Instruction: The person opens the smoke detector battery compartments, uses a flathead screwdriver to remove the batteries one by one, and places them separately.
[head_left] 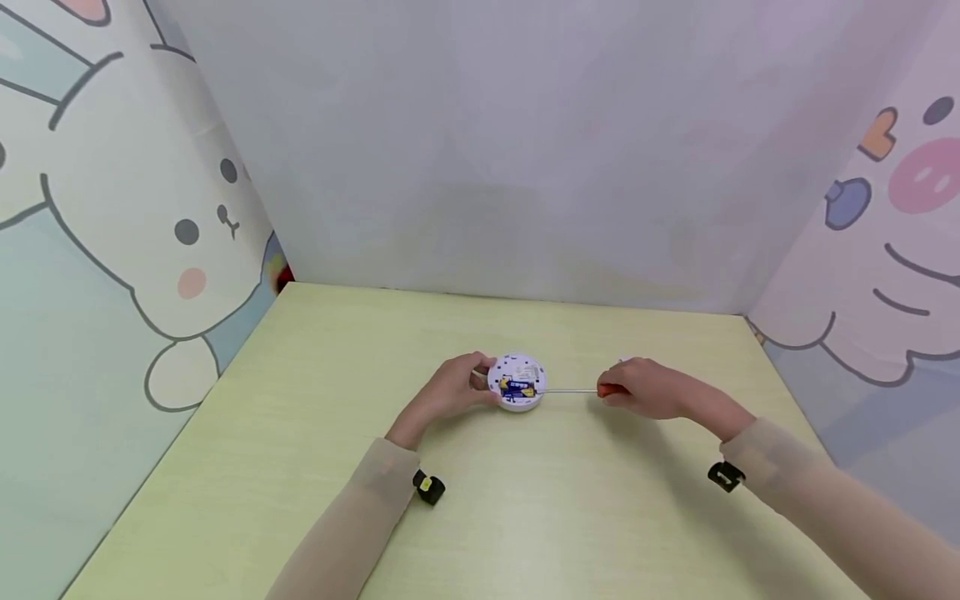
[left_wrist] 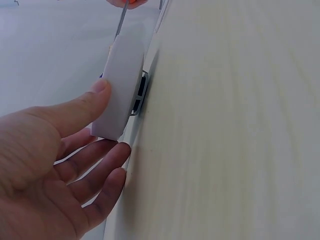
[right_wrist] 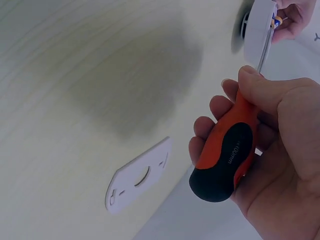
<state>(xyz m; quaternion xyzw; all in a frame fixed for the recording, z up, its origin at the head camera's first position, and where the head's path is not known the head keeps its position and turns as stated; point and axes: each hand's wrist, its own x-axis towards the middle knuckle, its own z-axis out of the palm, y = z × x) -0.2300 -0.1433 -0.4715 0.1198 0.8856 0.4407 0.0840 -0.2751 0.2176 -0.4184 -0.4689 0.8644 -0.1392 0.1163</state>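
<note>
White disc [head_left: 517, 371] held; screwdriver [right_wrist: 235, 142] at its 3 o'clock
Left hand [head_left: 453, 388] pinches disc's 9 o'clock edge; right hand [head_left: 649, 390] clasps screwdriver handle, shaft pointing 9 o'clock to disc.

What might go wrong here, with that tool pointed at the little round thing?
Two risks, as far as I can judge. The screwdriver in the right hand points across the white round device toward the left hand, so a slip might jab those fingers or scratch the blue-and-yellow piece near its tip. Also, the left hand holds the device only at one side, so a hard push could tilt or turn it.
</note>
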